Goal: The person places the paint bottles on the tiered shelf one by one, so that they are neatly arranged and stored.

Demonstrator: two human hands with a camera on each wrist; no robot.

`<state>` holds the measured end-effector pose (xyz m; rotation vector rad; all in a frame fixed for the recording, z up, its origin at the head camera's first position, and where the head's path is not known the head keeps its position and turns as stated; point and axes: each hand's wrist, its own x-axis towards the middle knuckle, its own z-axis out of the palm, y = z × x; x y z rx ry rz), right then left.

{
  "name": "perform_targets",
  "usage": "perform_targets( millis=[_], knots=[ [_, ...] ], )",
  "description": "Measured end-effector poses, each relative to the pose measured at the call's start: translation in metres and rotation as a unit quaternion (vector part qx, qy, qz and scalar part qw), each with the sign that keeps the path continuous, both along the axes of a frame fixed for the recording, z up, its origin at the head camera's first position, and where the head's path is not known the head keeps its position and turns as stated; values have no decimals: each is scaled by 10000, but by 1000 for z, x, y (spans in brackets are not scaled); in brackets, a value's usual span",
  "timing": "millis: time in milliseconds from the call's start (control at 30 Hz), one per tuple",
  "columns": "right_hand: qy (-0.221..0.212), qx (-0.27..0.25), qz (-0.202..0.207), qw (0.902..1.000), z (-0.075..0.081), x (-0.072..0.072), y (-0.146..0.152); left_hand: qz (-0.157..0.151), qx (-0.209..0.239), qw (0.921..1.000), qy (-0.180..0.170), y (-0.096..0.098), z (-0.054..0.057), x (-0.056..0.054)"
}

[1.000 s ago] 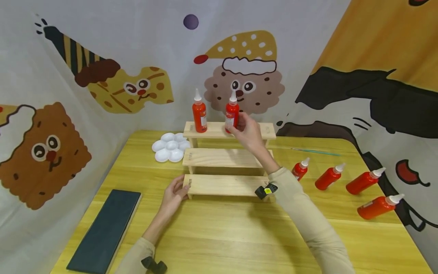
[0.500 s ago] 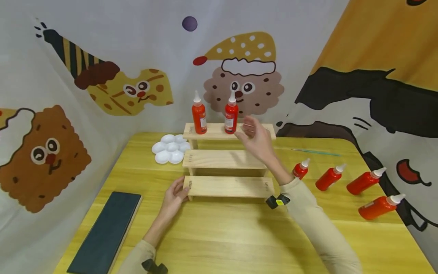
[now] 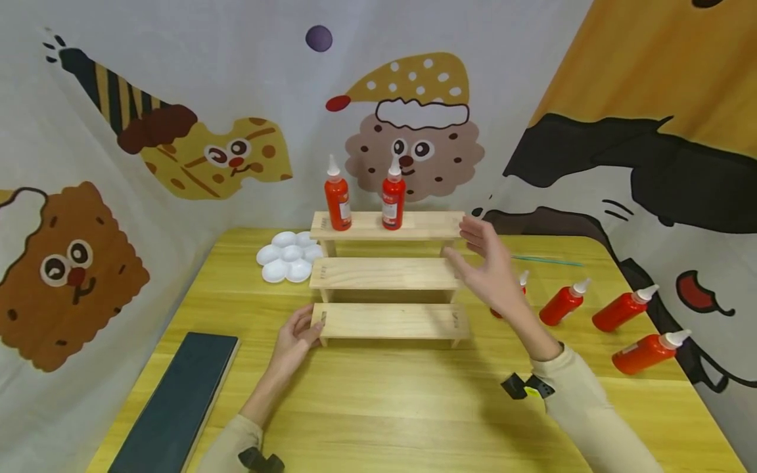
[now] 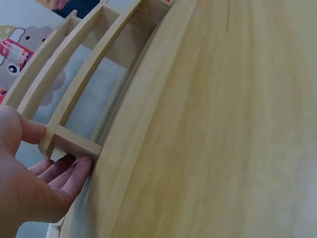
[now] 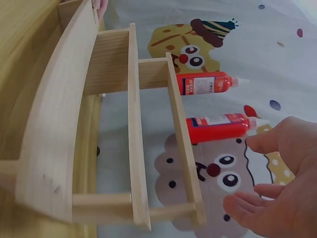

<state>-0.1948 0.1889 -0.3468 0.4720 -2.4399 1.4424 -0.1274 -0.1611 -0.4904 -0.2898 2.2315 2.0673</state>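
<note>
A three-tier wooden display stand (image 3: 390, 320) rises in steps at the middle of the table. My left hand (image 3: 294, 336) holds its lowest tier by the left end. In the left wrist view the thumb lies on the board's edge, and the fingers (image 4: 74, 176) bend against the end leg (image 4: 77, 143). Two red squeeze bottles with white nozzles, the left bottle (image 3: 338, 205) and the right bottle (image 3: 393, 203), stand upright on the top tier. My right hand (image 3: 489, 269) is in the air by the stand's right end, fingers extended, with nothing in it.
Several more red bottles (image 3: 562, 305) are on the table at the right, one partly behind my right hand. A thin teal brush (image 3: 550, 261) lies beyond them. A white flower-shaped palette (image 3: 290, 256) sits left of the stand, and a dark board (image 3: 177, 401) lies front left.
My right hand has let go of the right bottle on the top tier and drawn back to the right. My left hand has kept its hold on the stand.
</note>
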Motion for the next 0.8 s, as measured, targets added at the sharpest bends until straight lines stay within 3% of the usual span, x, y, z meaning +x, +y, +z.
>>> perform_targets(
  millis=[200,533,800],
  knots=[
    [-81,47,-351,9993,2,19,25,72,-21,9999,-106,1,2,-3],
    [61,185,-1305,9913,2,47,72,174,-248,9994,-167,1,2,-2],
    [-62,287,-2316,9724,3,70,107,211,-488,9983,-248,4,3,-3]
  ],
)
